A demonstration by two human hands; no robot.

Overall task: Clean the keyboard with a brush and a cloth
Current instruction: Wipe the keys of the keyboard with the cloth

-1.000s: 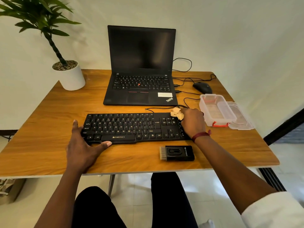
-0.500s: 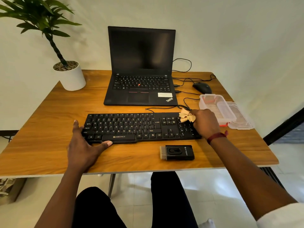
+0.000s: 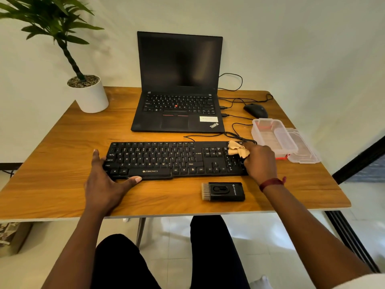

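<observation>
The wooden surface [image 3: 62, 163] carries an open laptop [image 3: 179, 84] and, nearer, the black keyboard [image 3: 166, 159]. The left grip [image 3: 104, 184], fingers straight, braces the keyboard's left end. The right grip [image 3: 260, 161] is curled round a crumpled tan cloth [image 3: 237, 150] on the number pad. A clear box [image 3: 273, 136] sits beside that end, and the black brush [image 3: 224, 191] lies just in front.

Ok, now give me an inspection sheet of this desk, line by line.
Surface: wooden table, wood-grain top.
Job's things: black keyboard near the front edge; beige cloth on its number pad; brush lying in front, untouched.
Clutter: open laptop, mouse, clear plastic box, its lid beside it, potted plant.
Hands: left hand braces the keyboard's left end; right hand grips the cloth.
Cables: black cables from the laptop's right side, looping toward mouse and keyboard.
Surroundings: white wall, tiled floor.
</observation>
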